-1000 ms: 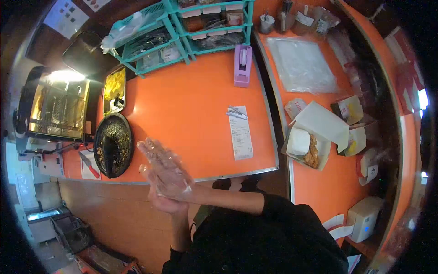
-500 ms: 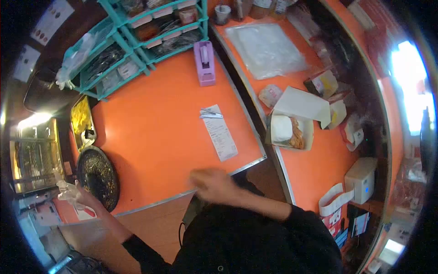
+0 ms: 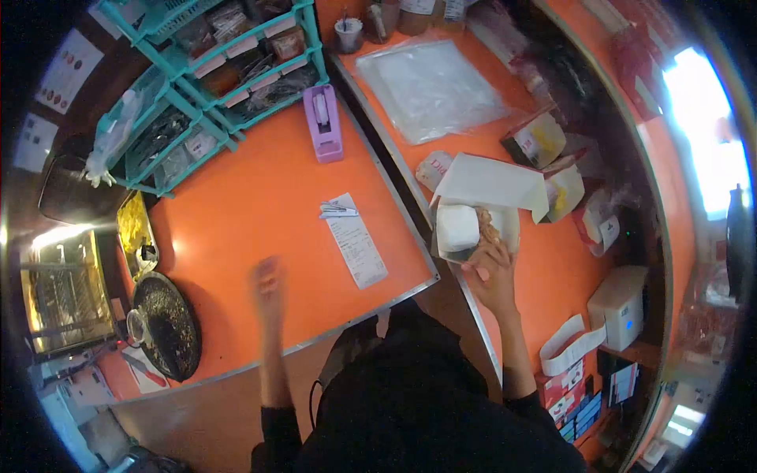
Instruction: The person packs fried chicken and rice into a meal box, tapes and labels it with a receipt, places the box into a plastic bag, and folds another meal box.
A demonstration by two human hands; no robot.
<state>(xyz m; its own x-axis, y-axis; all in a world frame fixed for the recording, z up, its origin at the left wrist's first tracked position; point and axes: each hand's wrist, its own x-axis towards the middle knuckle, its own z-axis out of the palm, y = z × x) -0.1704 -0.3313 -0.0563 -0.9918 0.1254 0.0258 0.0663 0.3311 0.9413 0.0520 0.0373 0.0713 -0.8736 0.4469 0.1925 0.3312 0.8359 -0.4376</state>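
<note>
My right hand (image 3: 494, 277) is at the front edge of an open white food box (image 3: 511, 225), with its fingers spread over the front corner. Whether it presses on the box cannot be made out. Inside the box are a white wrapped block (image 3: 457, 228) and browned fried food (image 3: 488, 228), which the fingertips partly cover. The box's lid (image 3: 493, 185) is folded back. My left hand (image 3: 268, 284) is smeared by motion above the orange table (image 3: 236, 213), left of a printed receipt (image 3: 359, 252) with silvery strips on its top. Its fingers cannot be made out.
A clear plastic cup-like piece (image 3: 137, 325) rests at the edge of a round black dish (image 3: 169, 339) holding crumbs. A purple tape dispenser (image 3: 325, 134), teal drawer racks (image 3: 236, 87), plastic bags (image 3: 430, 87) and small boxes (image 3: 536, 140) stand around. A gap separates the two counters.
My left hand has let go of the clear plastic piece by the black dish and moved right over the table. My right hand has gone from the table's front edge to the food box.
</note>
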